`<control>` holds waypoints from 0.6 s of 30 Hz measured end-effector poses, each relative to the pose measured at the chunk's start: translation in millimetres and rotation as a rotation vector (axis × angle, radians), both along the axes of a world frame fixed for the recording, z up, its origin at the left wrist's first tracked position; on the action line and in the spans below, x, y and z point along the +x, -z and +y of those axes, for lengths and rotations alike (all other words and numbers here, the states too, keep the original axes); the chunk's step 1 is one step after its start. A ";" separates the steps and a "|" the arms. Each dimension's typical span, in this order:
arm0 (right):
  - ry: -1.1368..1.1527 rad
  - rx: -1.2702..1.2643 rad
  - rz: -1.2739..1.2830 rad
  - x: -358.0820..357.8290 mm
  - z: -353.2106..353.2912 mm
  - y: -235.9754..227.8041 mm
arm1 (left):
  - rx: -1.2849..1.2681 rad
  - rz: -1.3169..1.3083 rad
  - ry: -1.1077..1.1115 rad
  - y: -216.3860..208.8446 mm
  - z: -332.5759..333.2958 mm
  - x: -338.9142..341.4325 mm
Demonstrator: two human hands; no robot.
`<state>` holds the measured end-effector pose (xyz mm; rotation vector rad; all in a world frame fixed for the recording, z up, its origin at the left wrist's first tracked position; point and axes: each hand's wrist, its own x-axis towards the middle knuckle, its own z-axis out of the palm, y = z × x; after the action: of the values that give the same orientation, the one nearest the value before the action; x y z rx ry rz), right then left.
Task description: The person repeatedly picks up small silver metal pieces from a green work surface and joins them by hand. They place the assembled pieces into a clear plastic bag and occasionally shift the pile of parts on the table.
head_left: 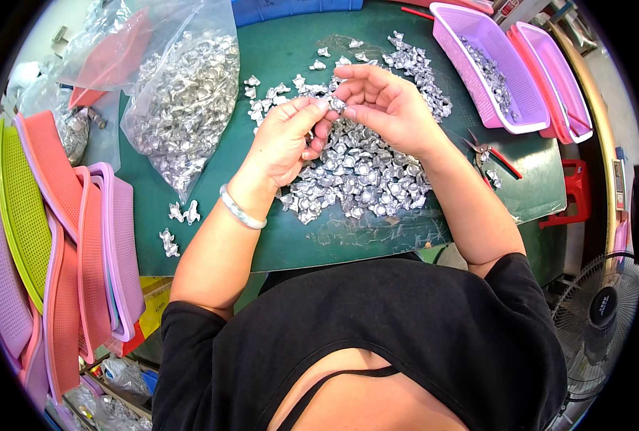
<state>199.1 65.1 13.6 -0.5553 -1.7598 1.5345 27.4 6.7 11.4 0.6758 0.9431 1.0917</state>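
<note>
Metal part [337, 105], pinched over the silvery pile [366, 179]!
Left hand [285, 140] grips it, probably for steadiness; right hand [390, 106] meets it thumb-first, fingers curled, full grip unclear; the pile sits close, presumably for easy reach.

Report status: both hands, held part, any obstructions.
Left hand pinching small silver part; right hand at it. Loose parts piled below. Red-handled tool off right, clear of both hands.

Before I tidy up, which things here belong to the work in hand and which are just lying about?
Apparently in use:
silver part between left hand and right hand
pile of silver parts
clear bag of parts
purple basket holding parts

Probably lying about:
red-handled tool, untouched
stacked baskets
fan
red stool
</note>
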 end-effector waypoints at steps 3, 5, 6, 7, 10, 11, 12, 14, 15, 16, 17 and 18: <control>0.098 0.053 -0.070 0.6 0.9 -1.2 | 0.012 -0.003 0.015 0.4 0.7 -2.9; 0.187 0.159 -0.165 2.5 2.8 -1.7 | 0.034 -0.019 -0.008 0.6 2.0 -4.4; 0.227 0.239 -0.225 4.3 3.7 -1.4 | 0.050 -0.032 -0.039 0.2 2.5 -4.5; 0.267 0.320 -0.285 5.8 4.4 -1.3 | 0.066 -0.044 -0.070 0.1 3.0 -4.7; 0.204 0.783 -0.550 9.1 6.5 -4.6 | 0.014 -0.129 -0.112 1.6 5.5 -8.1; 0.195 0.813 -0.533 8.3 6.5 -2.7 | 0.016 -0.161 -0.099 1.8 5.7 -9.0; 0.194 0.864 -0.568 7.8 5.0 -3.3 | 0.019 -0.194 -0.086 1.9 5.9 -9.9; 0.188 0.968 -0.639 7.2 0.7 -6.2 | 0.023 -0.260 -0.061 2.4 5.8 -11.0; 0.179 0.972 -0.664 7.3 -0.2 -7.3 | 0.014 -0.259 -0.071 3.0 5.6 -11.3; 0.170 0.976 -0.690 7.5 -0.9 -8.4 | 0.004 -0.259 -0.081 4.0 5.5 -11.5; 0.163 0.979 -0.715 8.0 -1.7 -9.5 | -0.005 -0.258 -0.089 4.9 5.3 -11.3; 0.168 0.974 -0.734 8.0 -2.5 -10.9 | -0.003 -0.247 -0.080 5.9 5.2 -11.6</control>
<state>207.1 62.5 24.5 -0.7504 -2.6137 0.1990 15.8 11.9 5.5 0.4909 0.7641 1.2141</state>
